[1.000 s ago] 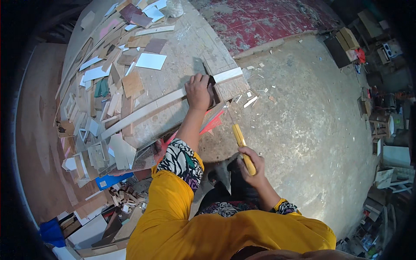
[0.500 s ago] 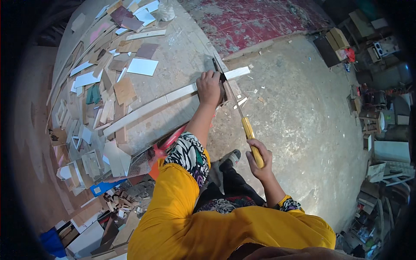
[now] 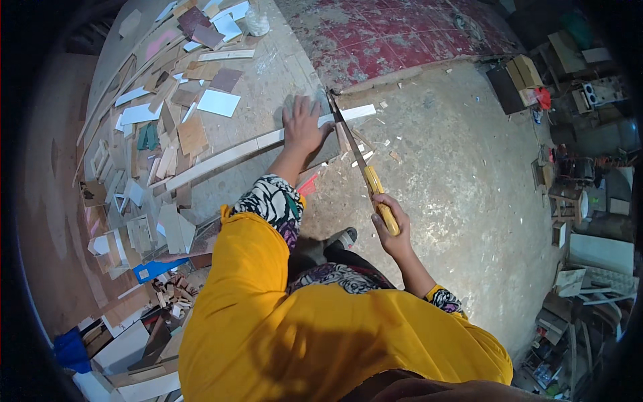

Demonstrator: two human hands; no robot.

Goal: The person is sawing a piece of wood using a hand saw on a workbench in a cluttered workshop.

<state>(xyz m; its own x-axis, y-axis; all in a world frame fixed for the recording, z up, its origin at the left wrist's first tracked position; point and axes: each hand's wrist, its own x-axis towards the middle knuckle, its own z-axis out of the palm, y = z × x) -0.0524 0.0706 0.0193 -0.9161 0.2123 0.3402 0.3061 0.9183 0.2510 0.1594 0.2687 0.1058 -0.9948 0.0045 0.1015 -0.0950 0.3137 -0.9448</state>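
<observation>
Handsaw (image 3: 372, 179) in right hand (image 3: 400, 234), left hand (image 3: 305, 130) spread over pale strip (image 3: 241, 151)

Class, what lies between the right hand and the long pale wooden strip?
In the head view, a saw's blade and yellow handle stretch from the right hand to the strip, above concrete floor.

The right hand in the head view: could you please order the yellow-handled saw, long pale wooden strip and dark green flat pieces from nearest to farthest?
1. Yellow-handled saw, held in the right hand
2. Long pale wooden strip, ahead, leftward
3. Dark green flat pieces, far left
</observation>
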